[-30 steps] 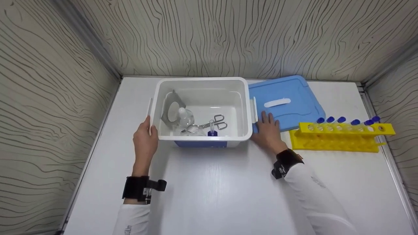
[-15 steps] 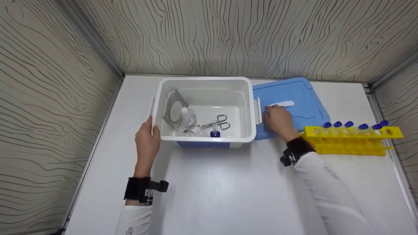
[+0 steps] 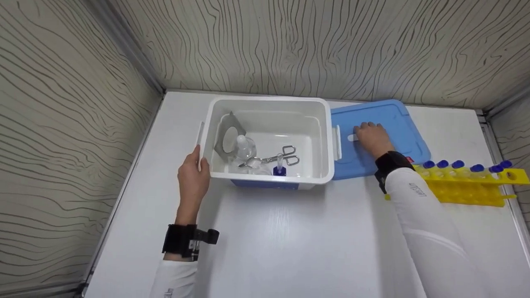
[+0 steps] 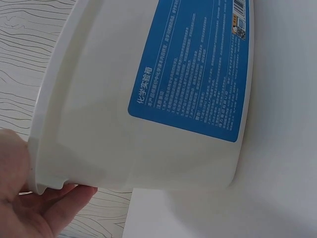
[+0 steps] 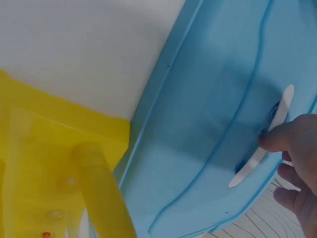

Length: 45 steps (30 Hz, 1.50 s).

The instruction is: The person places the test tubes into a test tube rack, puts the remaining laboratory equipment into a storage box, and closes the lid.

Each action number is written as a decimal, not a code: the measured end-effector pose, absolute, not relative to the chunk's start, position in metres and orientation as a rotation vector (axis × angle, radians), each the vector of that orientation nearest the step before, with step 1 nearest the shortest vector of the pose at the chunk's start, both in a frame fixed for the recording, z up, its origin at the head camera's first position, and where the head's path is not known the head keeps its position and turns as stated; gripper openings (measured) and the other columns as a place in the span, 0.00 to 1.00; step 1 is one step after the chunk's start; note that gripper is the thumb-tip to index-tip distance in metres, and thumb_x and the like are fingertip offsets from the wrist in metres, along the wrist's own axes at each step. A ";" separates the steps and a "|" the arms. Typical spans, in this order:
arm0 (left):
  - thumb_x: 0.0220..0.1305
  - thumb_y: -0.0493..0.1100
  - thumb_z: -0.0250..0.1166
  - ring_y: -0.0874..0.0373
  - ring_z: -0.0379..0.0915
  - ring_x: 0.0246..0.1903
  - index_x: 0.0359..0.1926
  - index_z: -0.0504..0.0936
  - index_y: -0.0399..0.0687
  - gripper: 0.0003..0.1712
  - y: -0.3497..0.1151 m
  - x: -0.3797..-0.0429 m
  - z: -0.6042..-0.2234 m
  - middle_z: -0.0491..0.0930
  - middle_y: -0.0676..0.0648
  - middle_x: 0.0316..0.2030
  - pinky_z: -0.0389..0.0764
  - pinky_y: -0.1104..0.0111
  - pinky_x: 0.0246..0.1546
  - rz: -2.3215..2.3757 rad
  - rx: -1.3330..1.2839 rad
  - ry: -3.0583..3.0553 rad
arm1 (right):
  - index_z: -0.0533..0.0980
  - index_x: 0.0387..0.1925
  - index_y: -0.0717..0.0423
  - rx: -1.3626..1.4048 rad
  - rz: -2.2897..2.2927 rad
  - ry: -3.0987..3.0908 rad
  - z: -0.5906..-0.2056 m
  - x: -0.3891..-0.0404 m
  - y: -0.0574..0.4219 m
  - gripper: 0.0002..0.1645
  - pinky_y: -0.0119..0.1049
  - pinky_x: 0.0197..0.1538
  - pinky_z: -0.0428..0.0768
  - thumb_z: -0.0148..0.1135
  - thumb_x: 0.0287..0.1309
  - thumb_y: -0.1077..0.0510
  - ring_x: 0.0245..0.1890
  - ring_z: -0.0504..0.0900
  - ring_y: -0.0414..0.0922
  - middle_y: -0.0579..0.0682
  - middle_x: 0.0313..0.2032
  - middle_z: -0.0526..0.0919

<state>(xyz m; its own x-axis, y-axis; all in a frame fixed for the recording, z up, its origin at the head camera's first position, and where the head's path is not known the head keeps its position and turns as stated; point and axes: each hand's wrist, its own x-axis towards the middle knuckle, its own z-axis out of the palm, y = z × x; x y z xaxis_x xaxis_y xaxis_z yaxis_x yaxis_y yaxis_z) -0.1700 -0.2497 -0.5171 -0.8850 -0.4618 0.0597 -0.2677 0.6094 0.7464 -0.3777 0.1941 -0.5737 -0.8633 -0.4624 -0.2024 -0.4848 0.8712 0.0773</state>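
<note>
My left hand [image 3: 193,176] grips the near left corner of a white plastic box [image 3: 277,112]. In the left wrist view its fingers curl under the box's rim. My right hand [image 3: 374,140] pinches the white handle [image 5: 285,105] of a blue lid [image 3: 399,120], thumb on one side and fingers on the other. The lid lies on the table against the box's right side. Inside the box are a grey gauze sheet [image 3: 222,142] with a white round centre, a clear glass-like vessel [image 3: 245,150], metal crucible tongs [image 3: 271,159] and a small clear cylinder with a blue base [image 3: 279,170].
A yellow test tube rack [image 3: 472,193] holding several blue-capped tubes stands at the right, close to the lid's near corner. Wood-patterned panels [image 3: 265,49] close in the table [image 3: 290,240] at the back and sides.
My right hand has moved from between box and lid, across the lid, onto its white handle and taken hold of it. My left hand stays on the box. The head view has shifted slightly.
</note>
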 end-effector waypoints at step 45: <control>0.71 0.36 0.54 0.37 0.76 0.59 0.70 0.66 0.33 0.28 -0.254 -0.182 -0.516 0.76 0.29 0.59 0.81 0.50 0.56 -1.110 0.525 -2.601 | 0.75 0.45 0.78 -0.550 -0.236 3.408 -0.459 -0.399 0.230 0.14 0.63 0.34 0.79 0.46 0.70 0.70 0.38 0.78 0.71 0.75 0.41 0.76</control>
<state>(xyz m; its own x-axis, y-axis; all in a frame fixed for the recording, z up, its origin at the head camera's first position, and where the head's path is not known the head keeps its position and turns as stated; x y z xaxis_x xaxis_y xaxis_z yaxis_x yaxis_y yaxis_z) -0.1815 -0.2539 -0.5163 -0.8995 -0.4257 0.0988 -0.2231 0.6417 0.7338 -0.3986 0.2303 -0.4588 -0.9004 -0.2841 0.3294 -0.3267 0.9416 -0.0810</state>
